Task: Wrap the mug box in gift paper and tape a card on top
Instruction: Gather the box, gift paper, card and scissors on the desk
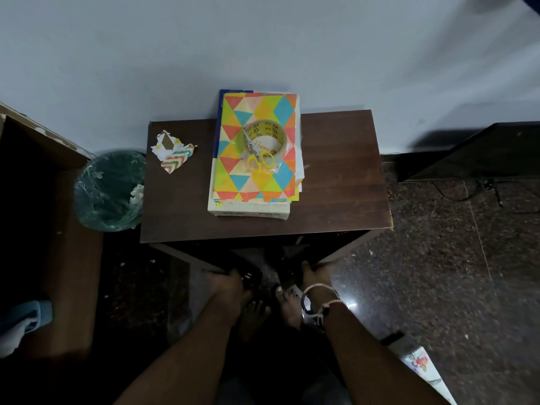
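Preparation is judged to be the step in hand; no wrapping is begun. The table's (336, 185) side panels are touched low down by the left hand (229, 283) and right hand (314, 273); whether the fingers are curled round them cannot be told. The mug box (248, 209) is seen beyond and above both hands, covered by folded gift paper (233, 176) bearing a tape roll (264, 138) and scissors (260, 160). Next, both tools must be lifted off and the paper spread.

One table (336, 176) carries one box (248, 210), one patterned paper sheet (233, 176), one tape roll (264, 125), one pair of scissors (256, 154) and one scrap heap (172, 150); one bin (87, 197) stands alongside.
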{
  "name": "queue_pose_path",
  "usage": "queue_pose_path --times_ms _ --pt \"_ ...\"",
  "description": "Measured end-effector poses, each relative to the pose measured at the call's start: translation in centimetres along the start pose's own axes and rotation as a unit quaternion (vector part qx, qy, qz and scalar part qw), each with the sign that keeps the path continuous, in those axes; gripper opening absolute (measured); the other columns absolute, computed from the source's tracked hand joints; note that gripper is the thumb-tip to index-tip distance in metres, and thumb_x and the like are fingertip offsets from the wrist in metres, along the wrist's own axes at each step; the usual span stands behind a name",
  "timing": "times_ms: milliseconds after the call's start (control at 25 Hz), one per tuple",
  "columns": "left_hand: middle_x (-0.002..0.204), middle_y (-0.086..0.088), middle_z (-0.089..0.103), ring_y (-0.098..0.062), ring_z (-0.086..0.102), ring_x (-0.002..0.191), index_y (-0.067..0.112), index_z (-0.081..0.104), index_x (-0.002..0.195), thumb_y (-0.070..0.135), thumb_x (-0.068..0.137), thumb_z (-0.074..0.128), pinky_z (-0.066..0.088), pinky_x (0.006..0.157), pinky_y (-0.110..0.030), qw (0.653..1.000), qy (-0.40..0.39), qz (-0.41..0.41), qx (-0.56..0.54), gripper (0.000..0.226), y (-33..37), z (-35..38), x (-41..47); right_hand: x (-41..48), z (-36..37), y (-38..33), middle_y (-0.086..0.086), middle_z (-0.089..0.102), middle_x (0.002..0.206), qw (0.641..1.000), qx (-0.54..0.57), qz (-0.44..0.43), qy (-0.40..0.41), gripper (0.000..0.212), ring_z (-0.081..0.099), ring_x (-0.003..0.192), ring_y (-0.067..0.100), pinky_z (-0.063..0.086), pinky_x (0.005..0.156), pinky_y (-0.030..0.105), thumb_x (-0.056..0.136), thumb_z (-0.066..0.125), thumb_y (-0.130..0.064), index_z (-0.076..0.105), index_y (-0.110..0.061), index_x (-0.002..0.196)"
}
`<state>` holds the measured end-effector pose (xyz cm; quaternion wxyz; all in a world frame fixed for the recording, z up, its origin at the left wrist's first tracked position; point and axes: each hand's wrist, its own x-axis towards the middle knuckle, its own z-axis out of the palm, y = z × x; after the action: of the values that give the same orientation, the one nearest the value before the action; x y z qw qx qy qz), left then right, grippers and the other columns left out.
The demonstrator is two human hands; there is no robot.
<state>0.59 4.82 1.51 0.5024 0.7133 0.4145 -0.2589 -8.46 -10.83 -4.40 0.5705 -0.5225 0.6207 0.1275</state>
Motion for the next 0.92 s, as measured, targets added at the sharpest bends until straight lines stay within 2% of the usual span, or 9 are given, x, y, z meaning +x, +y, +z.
queue_pose_path --times_ms 80,120,200,280,360,440,520,760,920 --pt "0.131 -0.022 0.06 -0.042 0.065 0.111 0.001 0.042 0.138 -0.004 0.096 0.064 0.059 0.087 -0.048 0.998 -0.002 0.061 0.015 0.047 0.3 0.6 0.2 -0.1 1.4 -1.8 0.024 0.063 0.134 0.999 0.03 -0.019 0.014 0.104 0.062 0.123 0.039 0.05 0.105 0.045 0.084 0.066 -0.051 0.016 0.0 0.16" --pt "0.126 -0.019 0.061 -0.041 0.067 0.105 0.002 0.043 0.136 -0.006 0.096 0.064 0.061 0.08 -0.041 0.996 -0.024 0.084 0.008 0.046 0.5 0.6 0.0 -0.5 1.9 -2.7 0.025 0.059 0.138 0.998 0.044 -0.029 0.021 0.104 0.058 0.127 0.041 0.047 0.108 0.046 0.085 0.067 -0.051 0.015 -0.002 0.16" --pt "0.117 -0.019 0.066 -0.039 0.069 0.093 0.004 0.036 0.146 -0.005 0.095 0.065 0.06 0.066 -0.036 0.992 -0.079 0.093 -0.01 0.06 0.7 0.4 0.2 -1.1 2.4 -3.6 0.024 0.052 0.145 0.996 0.027 -0.072 0.04 0.085 0.053 0.132 0.042 0.041 0.113 0.047 0.098 0.063 -0.031 0.01 -0.011 0.161" --pt "0.114 -0.021 0.071 -0.041 0.07 0.098 0.011 0.041 0.147 -0.004 0.09 0.065 0.058 0.079 -0.045 0.987 -0.105 0.109 0.044 0.063 0.9 0.1 1.1 -1.8 2.3 -3.3 0.016 0.066 0.126 0.991 0.052 -0.121 0.031 0.084 0.066 0.114 0.039 0.049 0.105 0.054 0.101 0.057 -0.027 0.0 -0.033 0.162" --pt "0.103 -0.014 0.073 -0.035 0.07 0.093 0.018 0.061 0.127 0.004 0.088 0.061 0.054 0.082 -0.042 0.979 -0.068 0.162 0.102 0.041 1.9 -0.5 0.9 -2.6 1.7 -3.2 -0.001 0.071 0.095 0.985 0.033 -0.154 0.074 0.064 0.073 0.092 0.034 0.057 0.084 0.051 0.101 0.058 -0.027 0.025 -0.032 0.156" --pt "0.096 -0.006 0.071 -0.028 0.065 0.088 0.022 0.067 0.111 0.011 0.092 0.062 0.046 0.078 -0.034 0.968 0.018 0.227 0.102 0.022 3.9 -1.2 -0.4 -4.4 1.0 -4.4 -0.011 0.063 0.076 0.956 -0.013 -0.209 0.206 0.026 0.071 0.081 0.034 0.049 0.069 0.036 0.101 0.06 -0.03 0.055 -0.021 0.125" --pt "0.096 -0.008 0.069 -0.028 0.064 0.088 0.013 0.064 0.108 0.011 0.098 0.062 0.041 0.074 -0.029 0.942 0.085 0.318 0.06 0.01 6.3 -1.4 -1.0 -6.0 0.3 -6.7 -0.01 0.064 0.077 0.921 0.04 -0.289 0.259 0.021 0.07 0.078 0.03 0.046 0.066 0.033 0.1 0.058 -0.042 0.056 -0.022 0.105" --pt "0.129 0.002 0.069 -0.016 0.066 0.119 0.031 0.057 0.14 0.064 0.1 0.046 0.054 0.093 -0.035 0.911 -0.032 0.403 -0.085 0.053 11.5 0.2 3.7 -4.4 1.8 -14.2 -0.017 0.068 0.108 0.893 0.206 -0.385 0.105 0.053 0.067 0.099 -0.003 0.053 0.085 0.023 0.096 0.055 -0.064 0.052 -0.029 0.136" --pt "0.124 0.028 0.068 0.003 0.066 0.111 0.031 0.06 0.142 0.053 0.102 0.055 0.054 0.08 -0.014 0.876 -0.076 0.473 -0.059 0.045 11.5 1.5 4.6 -2.2 2.8 -16.4 -0.01 0.072 0.117 0.892 0.21 -0.4 0.012 0.062 0.069 0.107 0.004 0.055 0.092 0.028 0.083 0.072 -0.051 0.057 -0.026 0.138"
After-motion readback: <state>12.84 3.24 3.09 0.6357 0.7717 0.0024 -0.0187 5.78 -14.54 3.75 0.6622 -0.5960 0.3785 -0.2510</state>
